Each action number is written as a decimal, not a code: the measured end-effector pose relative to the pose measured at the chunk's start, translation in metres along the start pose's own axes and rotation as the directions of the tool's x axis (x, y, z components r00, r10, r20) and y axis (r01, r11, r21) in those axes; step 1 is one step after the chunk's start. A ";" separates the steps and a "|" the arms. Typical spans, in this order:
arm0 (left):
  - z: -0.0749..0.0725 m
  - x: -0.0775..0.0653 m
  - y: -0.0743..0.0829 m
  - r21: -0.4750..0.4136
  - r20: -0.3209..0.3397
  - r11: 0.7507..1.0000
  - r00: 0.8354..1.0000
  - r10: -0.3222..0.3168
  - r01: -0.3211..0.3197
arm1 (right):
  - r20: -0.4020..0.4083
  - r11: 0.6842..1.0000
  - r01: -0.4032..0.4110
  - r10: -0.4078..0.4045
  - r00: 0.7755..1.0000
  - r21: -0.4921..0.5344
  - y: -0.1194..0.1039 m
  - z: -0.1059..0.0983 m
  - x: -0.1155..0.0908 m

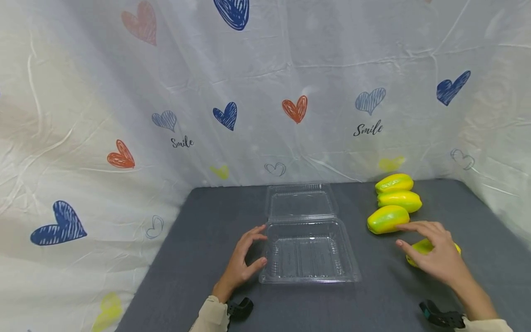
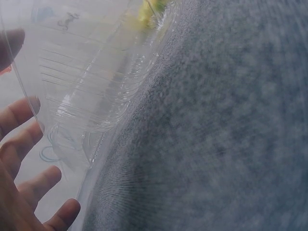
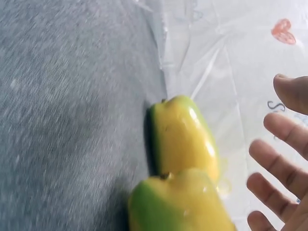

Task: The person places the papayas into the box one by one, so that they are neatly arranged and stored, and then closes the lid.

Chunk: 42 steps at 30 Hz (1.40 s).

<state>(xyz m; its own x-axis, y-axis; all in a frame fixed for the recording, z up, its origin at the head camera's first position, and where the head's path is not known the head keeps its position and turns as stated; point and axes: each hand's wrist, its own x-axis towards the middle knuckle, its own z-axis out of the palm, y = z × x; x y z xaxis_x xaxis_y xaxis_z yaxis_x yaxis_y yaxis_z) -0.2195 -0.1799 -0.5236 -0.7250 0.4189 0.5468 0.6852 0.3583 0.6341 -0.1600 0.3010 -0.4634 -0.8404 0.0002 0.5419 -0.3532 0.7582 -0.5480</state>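
Note:
A clear plastic clamshell container (image 1: 307, 279) lies unfolded on the grey table, its lid (image 1: 302, 203) laid back away from me. My left hand (image 1: 244, 259) is at the container's left rim with fingers and thumb spread; the left wrist view shows fingertips by the plastic edge, and I cannot tell if they touch. On the right are several yellow-green fruits that look like papayas. My right hand (image 1: 443, 252), fingers loosely bent and apart, hovers over the nearest fruit (image 1: 423, 246) and partly hides it. Its index fingertip overlaps the edge of another fruit (image 1: 386, 220).
Two more yellow-green fruits, a middle one (image 1: 400, 201) and a far one (image 1: 394, 183), lie in a line toward the back. A white cloth (image 1: 257, 152) printed with hearts hangs behind the grey table (image 1: 215, 230) and along its sides.

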 end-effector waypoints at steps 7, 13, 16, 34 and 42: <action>0.000 -0.002 -0.002 0.007 -0.006 1.000 1.000 -0.001 0.002 | 0.037 0.997 -0.016 0.018 0.999 -0.070 0.015 -0.011 -0.003; 0.000 -0.002 -0.001 0.010 -0.013 1.000 1.000 -0.006 0.006 | 0.088 0.994 -0.041 0.050 0.995 -0.103 0.026 -0.021 -0.007; -0.001 -0.003 -0.002 0.012 -0.009 1.000 1.000 -0.004 0.004 | 0.118 0.990 -0.055 0.070 0.991 -0.129 0.032 -0.025 -0.011; 0.000 -0.002 0.002 0.016 0.004 1.000 1.000 0.001 -0.001 | 0.245 0.976 -0.135 0.174 0.954 -0.169 0.051 -0.033 -0.019; -0.001 -0.001 0.003 0.017 0.005 1.000 1.000 -0.010 0.010 | 0.252 0.972 -0.160 0.201 0.947 -0.174 0.055 -0.033 -0.023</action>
<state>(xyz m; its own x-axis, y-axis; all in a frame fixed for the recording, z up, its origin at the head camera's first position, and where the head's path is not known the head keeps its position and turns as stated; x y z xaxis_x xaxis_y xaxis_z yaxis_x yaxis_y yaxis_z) -0.2172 -0.1799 -0.5219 -0.7313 0.4195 0.5378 0.6793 0.3762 0.6301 -0.1463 0.3641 -0.4849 -0.9702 -0.0121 0.2419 -0.1374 0.8502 -0.5082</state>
